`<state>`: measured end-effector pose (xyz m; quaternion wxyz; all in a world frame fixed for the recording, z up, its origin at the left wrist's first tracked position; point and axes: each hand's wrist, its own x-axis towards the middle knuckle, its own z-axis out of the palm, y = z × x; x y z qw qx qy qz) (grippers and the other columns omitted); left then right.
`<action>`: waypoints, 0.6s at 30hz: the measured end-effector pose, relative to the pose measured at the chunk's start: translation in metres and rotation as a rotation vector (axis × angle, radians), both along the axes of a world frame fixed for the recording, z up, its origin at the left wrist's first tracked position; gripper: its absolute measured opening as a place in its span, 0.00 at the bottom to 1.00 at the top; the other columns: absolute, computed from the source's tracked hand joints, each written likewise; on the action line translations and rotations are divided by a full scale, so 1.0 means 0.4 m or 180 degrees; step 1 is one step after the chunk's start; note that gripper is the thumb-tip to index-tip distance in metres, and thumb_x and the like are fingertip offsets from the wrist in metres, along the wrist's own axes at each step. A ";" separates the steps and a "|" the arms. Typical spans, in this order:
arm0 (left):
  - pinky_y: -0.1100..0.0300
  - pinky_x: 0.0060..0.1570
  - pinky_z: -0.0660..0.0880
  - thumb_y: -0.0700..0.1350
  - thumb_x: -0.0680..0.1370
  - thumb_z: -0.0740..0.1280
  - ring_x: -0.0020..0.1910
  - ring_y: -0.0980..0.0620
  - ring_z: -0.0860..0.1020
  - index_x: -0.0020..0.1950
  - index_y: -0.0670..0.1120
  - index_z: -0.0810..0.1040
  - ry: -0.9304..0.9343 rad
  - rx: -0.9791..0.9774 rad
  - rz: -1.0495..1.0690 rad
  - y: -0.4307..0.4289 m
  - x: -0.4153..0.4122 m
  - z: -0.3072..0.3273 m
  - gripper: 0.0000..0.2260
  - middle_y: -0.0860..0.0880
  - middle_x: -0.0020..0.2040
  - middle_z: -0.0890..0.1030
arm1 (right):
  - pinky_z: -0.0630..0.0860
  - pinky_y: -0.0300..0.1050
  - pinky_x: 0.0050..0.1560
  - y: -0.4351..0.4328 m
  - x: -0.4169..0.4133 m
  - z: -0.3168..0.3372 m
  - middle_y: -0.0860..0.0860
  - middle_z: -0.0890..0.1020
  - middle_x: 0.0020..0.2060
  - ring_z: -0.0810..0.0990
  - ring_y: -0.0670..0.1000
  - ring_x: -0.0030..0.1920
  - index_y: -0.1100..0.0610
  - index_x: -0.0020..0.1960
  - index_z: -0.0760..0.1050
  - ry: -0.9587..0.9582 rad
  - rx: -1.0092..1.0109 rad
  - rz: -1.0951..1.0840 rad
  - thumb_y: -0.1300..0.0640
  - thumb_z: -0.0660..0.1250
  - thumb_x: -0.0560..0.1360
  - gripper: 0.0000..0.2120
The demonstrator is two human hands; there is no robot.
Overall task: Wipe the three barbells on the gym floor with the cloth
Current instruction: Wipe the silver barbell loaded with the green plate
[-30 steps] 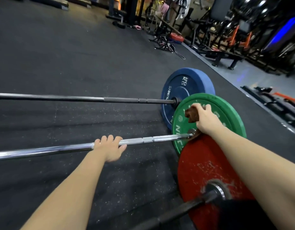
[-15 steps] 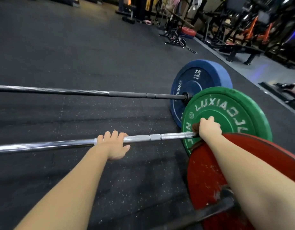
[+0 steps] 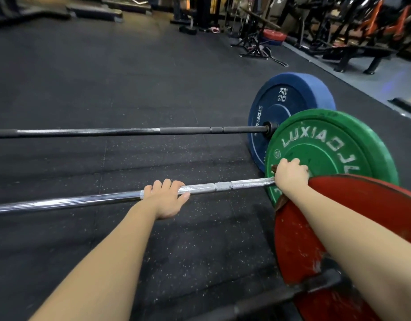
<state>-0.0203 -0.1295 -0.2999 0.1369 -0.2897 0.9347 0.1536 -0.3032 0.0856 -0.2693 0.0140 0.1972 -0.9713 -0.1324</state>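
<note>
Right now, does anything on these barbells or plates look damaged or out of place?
Only wear stands out. The red plate has white scuffs and chipped marks across its face near the hub, and the white lettering on the green plate looks rubbed. Nothing appears askew or spilled.

You show two bare forearms, slim and smooth, running up from the lower edge of view; your left grip (image 3: 164, 200) and right grip (image 3: 291, 173) are bare as well.
</note>
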 end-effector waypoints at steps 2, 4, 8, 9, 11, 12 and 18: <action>0.47 0.71 0.58 0.63 0.85 0.46 0.69 0.45 0.64 0.78 0.57 0.59 -0.0036 0.0000 -0.0001 0.000 0.002 0.004 0.23 0.49 0.72 0.66 | 0.75 0.59 0.60 -0.004 0.002 -0.006 0.64 0.72 0.62 0.75 0.69 0.60 0.62 0.65 0.70 0.0022 -0.0101 -0.0005 0.59 0.59 0.82 0.13; 0.47 0.71 0.58 0.63 0.85 0.47 0.69 0.45 0.64 0.78 0.57 0.59 -0.0074 -0.0014 -0.0014 0.002 0.003 0.006 0.24 0.49 0.72 0.66 | 0.76 0.59 0.59 -0.019 0.015 -0.014 0.64 0.73 0.61 0.75 0.68 0.59 0.62 0.64 0.70 -0.0010 -0.0209 -0.0015 0.59 0.60 0.82 0.13; 0.47 0.71 0.58 0.62 0.85 0.47 0.69 0.44 0.64 0.79 0.56 0.59 -0.0091 -0.0024 -0.0024 0.003 0.001 0.012 0.24 0.48 0.72 0.66 | 0.74 0.54 0.56 -0.057 0.067 -0.036 0.64 0.75 0.59 0.77 0.66 0.56 0.61 0.61 0.70 0.0017 -0.0542 0.0232 0.56 0.61 0.81 0.12; 0.47 0.70 0.58 0.62 0.85 0.47 0.69 0.44 0.64 0.79 0.55 0.59 -0.0092 -0.0014 -0.0033 0.003 0.002 0.012 0.24 0.48 0.72 0.66 | 0.74 0.54 0.56 -0.055 0.068 -0.040 0.64 0.75 0.59 0.76 0.66 0.56 0.61 0.61 0.71 0.0020 -0.0587 0.0291 0.55 0.62 0.81 0.12; 0.47 0.70 0.58 0.62 0.85 0.47 0.69 0.44 0.64 0.79 0.55 0.59 -0.0075 -0.0015 -0.0045 0.004 0.003 0.013 0.24 0.48 0.72 0.66 | 0.72 0.57 0.58 -0.038 0.059 -0.039 0.64 0.74 0.59 0.75 0.68 0.57 0.61 0.61 0.71 -0.0026 -0.0665 0.0323 0.55 0.62 0.81 0.13; 0.47 0.70 0.58 0.62 0.85 0.47 0.69 0.44 0.64 0.79 0.55 0.59 -0.0072 -0.0008 -0.0045 0.005 0.003 0.015 0.24 0.48 0.72 0.66 | 0.71 0.58 0.60 -0.028 0.048 -0.037 0.65 0.74 0.60 0.74 0.69 0.58 0.62 0.62 0.71 -0.0065 -0.0728 0.0277 0.56 0.62 0.81 0.13; 0.47 0.70 0.58 0.62 0.85 0.47 0.69 0.44 0.64 0.79 0.55 0.59 -0.0047 0.0011 -0.0046 0.004 0.005 0.016 0.24 0.48 0.72 0.66 | 0.71 0.60 0.62 -0.017 0.020 -0.040 0.64 0.70 0.62 0.70 0.69 0.62 0.62 0.64 0.70 -0.0077 -0.0632 -0.0040 0.60 0.60 0.82 0.12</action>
